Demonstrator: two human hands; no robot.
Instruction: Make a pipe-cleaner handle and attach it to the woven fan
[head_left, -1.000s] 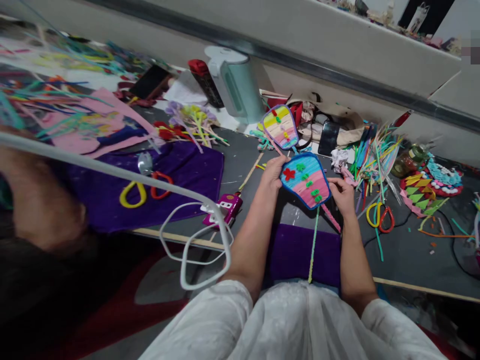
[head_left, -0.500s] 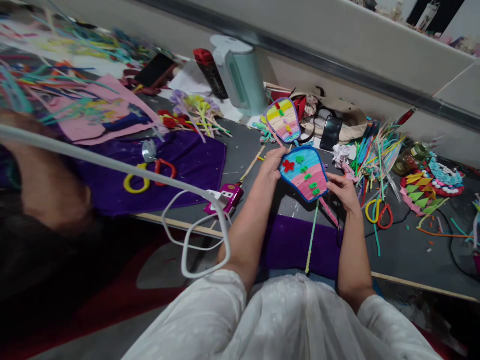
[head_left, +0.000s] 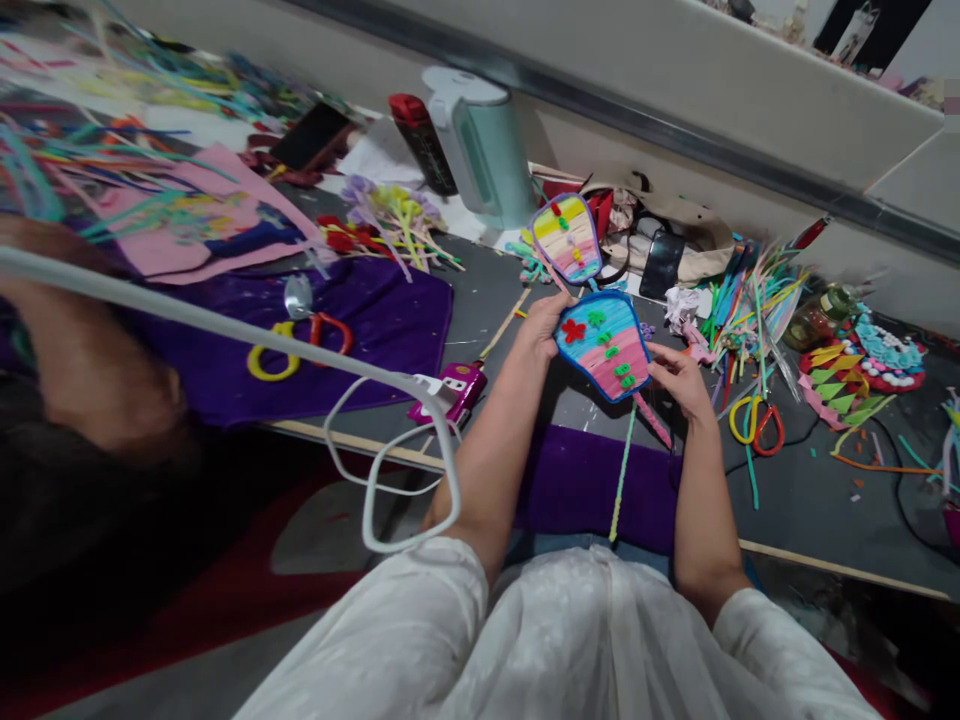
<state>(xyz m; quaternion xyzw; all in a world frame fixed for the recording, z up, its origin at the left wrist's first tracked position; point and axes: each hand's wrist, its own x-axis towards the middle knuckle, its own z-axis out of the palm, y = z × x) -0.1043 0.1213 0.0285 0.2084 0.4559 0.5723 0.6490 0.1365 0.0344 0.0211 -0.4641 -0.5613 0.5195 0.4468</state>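
Note:
A pipe-cleaner fan (head_left: 600, 350) with a dark blue rim, blue and pink bands, a red flower and several green shapes is tilted up over the table. My left hand (head_left: 546, 328) grips its left edge, fingers closed. At the right edge, the thumb and fingers of my right hand (head_left: 679, 380) pinch the rim. A pink twisted handle (head_left: 652, 422) sticks out below the fan. Just beyond lies a second fan (head_left: 568, 238) in yellow, pink and blue with a purple rim. A pale green twisted strand (head_left: 622, 475) hangs down toward my lap.
A white cable (head_left: 225, 335) crosses the left foreground to a purple power strip (head_left: 459, 388). Scissors lie on both sides, one pair (head_left: 756, 422) at right. A kettle (head_left: 484, 150) and bottle (head_left: 424, 145) stand behind. Another person's arm (head_left: 105, 340) is at left.
The fan in my hands has shifted very slightly left and down in view, and my hands have moved along with it. Both hands stay at its edges.

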